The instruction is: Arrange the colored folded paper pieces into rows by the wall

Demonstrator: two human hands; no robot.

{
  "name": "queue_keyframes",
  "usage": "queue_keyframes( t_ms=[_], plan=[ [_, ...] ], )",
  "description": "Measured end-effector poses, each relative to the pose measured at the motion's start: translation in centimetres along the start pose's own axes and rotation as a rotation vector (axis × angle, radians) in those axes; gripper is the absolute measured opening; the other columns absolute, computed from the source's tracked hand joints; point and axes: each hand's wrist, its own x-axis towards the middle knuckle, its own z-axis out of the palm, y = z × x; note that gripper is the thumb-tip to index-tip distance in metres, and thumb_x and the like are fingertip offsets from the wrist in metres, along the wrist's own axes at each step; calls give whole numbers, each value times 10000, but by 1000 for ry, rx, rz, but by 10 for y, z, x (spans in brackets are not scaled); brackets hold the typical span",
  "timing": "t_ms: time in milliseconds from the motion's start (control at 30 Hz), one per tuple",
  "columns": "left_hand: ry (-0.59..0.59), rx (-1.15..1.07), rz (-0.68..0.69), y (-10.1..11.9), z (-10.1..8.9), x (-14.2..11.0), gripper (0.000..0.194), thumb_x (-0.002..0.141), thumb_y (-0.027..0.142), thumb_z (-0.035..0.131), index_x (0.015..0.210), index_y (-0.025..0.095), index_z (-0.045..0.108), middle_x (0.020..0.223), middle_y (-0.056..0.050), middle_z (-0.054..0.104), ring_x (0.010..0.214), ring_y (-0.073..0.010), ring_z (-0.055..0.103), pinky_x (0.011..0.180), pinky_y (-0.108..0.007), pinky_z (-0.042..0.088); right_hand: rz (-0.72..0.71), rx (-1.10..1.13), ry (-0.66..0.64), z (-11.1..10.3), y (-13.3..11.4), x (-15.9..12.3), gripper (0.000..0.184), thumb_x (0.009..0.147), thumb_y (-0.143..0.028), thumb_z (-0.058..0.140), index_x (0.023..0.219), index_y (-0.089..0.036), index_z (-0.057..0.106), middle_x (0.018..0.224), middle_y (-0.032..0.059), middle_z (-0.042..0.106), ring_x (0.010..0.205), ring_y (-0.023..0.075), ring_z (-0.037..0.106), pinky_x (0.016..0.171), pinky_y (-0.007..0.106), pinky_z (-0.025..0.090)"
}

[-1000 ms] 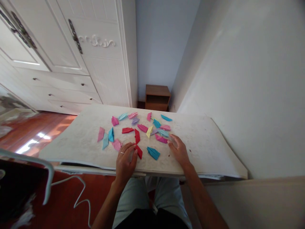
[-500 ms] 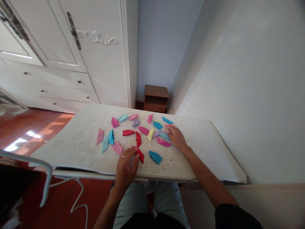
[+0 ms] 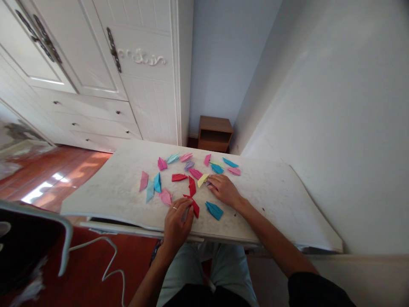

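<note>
Between a white cabinet (image 3: pixel 153 98) and a pale wall (image 3: pixel 335 128), a white table (image 3: pixel 275 187) is worked over by two bare hands amid folded papers.

The near edge is crossed by both forearms; the widest room for moving is left toward the right end, bounded by the wall. By the left hand (image 3: pixel 177 219), thumb and fingers slightly parted, a red piece (image 3: pixel 195 209) is touched near that edge; whether it is pinched cannot be told. By the right hand (image 3: pixel 225 189), fingers bent together, a purple piece (image 3: pixel 208 183) is partly covered beside a yellow piece (image 3: pixel 202 180); its grip appears hidden. Folds are shown throughout, but the papers are left loosely scattered, some touching, with no neat stack seen. Between the hands, a blue piece (image 3: pixel 214 210) is set apart.
</note>
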Motion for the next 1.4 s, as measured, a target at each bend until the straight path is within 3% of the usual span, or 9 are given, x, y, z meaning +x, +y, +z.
queue_keyframes(
  t_ms=[467,600,767,900,1133,1400],
  plan=[
    [4,2,15,-1,1,-1,157,909,186,538,1027,197,641,1018,-75,689,984,-215,634,889,-376,524,-55,45,-80,16,-16,48,242,912,-280,627,1112,-148,664,1195,128,673,1109,250,623,977,381,454],
    [11,-2,21,-2,2,-1,158,907,174,539,1026,188,642,1014,-75,688,978,-209,629,882,-373,525,-40,38,-98,15,-12,50,269,925,-274,616,1152,-135,653,1204,127,669,1124,236,611,990,353,433],
    [20,27,53,-1,3,-3,154,898,160,542,1004,178,653,987,-75,691,956,-213,626,860,-375,524,29,13,-134,6,-4,46,207,968,-255,540,1064,-145,686,1124,106,694,1068,212,619,967,331,427],
    [12,26,77,0,3,-2,154,900,153,538,1000,176,653,977,-77,690,944,-217,623,856,-382,519,22,59,-114,5,-8,50,234,969,-258,533,1120,-145,671,1189,113,677,1137,215,593,998,333,409],
    [19,6,66,1,3,-3,157,902,140,532,999,181,649,977,-74,684,942,-211,617,855,-372,511,119,50,-180,13,-22,87,284,962,-264,499,1187,-191,656,1217,90,673,1122,221,601,968,312,417],
    [40,-3,61,3,2,-3,151,899,136,534,976,174,658,957,-74,687,932,-206,617,851,-367,512,125,28,-212,23,-30,117,297,974,-304,464,1170,-216,669,1178,75,688,1088,213,608,947,309,421]
  ],
)
